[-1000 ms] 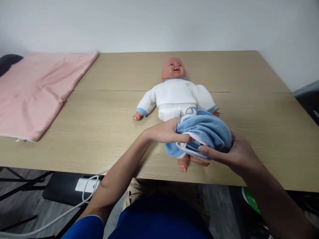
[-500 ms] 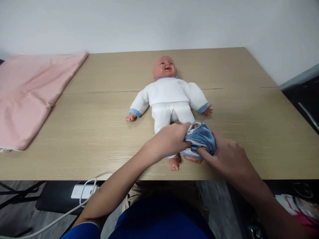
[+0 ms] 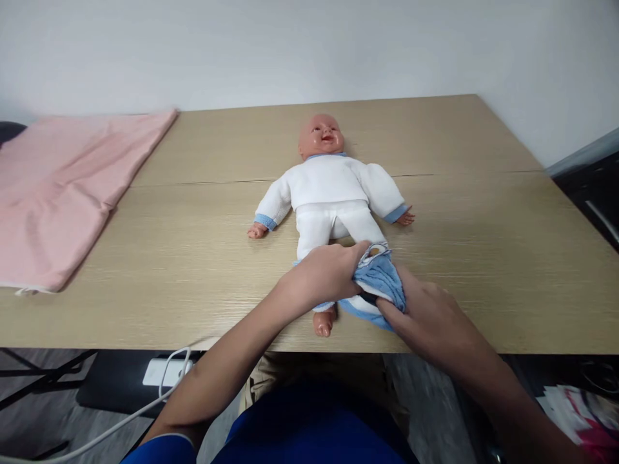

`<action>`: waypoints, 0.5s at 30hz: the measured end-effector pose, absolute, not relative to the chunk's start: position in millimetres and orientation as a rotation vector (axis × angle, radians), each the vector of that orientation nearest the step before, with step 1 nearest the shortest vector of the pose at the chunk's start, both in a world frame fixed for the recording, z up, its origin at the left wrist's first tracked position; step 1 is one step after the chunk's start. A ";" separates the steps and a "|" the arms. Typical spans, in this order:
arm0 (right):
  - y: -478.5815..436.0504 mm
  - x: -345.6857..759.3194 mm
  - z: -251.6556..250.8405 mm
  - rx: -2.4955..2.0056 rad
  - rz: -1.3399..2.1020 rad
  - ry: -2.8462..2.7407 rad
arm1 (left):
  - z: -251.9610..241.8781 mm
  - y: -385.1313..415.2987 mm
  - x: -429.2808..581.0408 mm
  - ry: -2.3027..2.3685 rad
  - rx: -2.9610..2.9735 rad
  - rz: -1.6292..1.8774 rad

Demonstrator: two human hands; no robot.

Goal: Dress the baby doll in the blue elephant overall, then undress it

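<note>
A baby doll [image 3: 331,183] in a white outfit with blue cuffs lies on its back on the table, its head toward the wall. Over its lower legs, my two hands grip a small bunched blue-and-white cloth garment [image 3: 380,277], whose exact kind I cannot make out. My left hand [image 3: 336,274] pinches the garment's left edge and crosses in front of one doll leg. On the other side, my right hand [image 3: 416,299] is closed on it, the thumb tucked at a dark opening. One doll foot [image 3: 324,321] shows below; the other is hidden by the cloth and hand.
A pink cloth [image 3: 72,200] is spread over the left side of the wooden table [image 3: 483,258]. Below the front edge, a white cable [image 3: 130,412] runs to a white power strip [image 3: 164,372]. A dark object [image 3: 594,180] stands at the right.
The garment in my hands has moved slightly down and left, with its lower part spread wider. The doll's foot at the right has gone from sight, and the other foot has shifted left.
</note>
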State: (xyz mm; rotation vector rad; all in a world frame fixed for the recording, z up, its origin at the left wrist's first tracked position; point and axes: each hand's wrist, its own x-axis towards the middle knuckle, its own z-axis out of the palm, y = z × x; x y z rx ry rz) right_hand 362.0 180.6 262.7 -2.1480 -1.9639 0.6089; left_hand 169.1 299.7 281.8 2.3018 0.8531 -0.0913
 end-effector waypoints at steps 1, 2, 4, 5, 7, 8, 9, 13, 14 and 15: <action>175.6 360.6 261.9 -2.154 0.547 -1.968 | 279.2 298.5 169.1 0.841 2.302 -0.077; 170.7 359.7 260.1 -2.152 0.467 -1.972 | 276.5 297.4 169.3 0.840 2.307 -0.065; 162.2 359.5 253.3 -2.112 0.266 -1.968 | 270.7 295.2 170.3 0.863 2.329 -0.052; 158.7 360.0 248.4 -2.084 0.159 -1.954 | 267.9 294.1 171.1 0.882 2.341 -0.047; 152.8 361.5 236.9 -2.030 -0.006 -1.901 | 263.0 291.8 173.4 0.916 2.355 -0.039; 150.1 361.7 231.0 -2.015 -0.047 -1.861 | 261.1 290.6 174.8 0.928 2.363 -0.031; 147.3 361.3 225.6 -2.015 -0.049 -1.811 | 259.5 289.4 176.2 0.934 2.373 -0.018; 137.2 353.8 212.9 -2.088 0.206 -1.555 | 258.3 286.6 179.6 0.920 2.393 0.003; 135.5 351.5 212.2 -2.109 0.279 -1.480 | 258.9 286.8 179.4 0.908 2.374 -0.018; 134.5 349.7 212.3 -2.119 0.342 -1.413 | 259.5 287.2 178.6 0.893 2.345 -0.041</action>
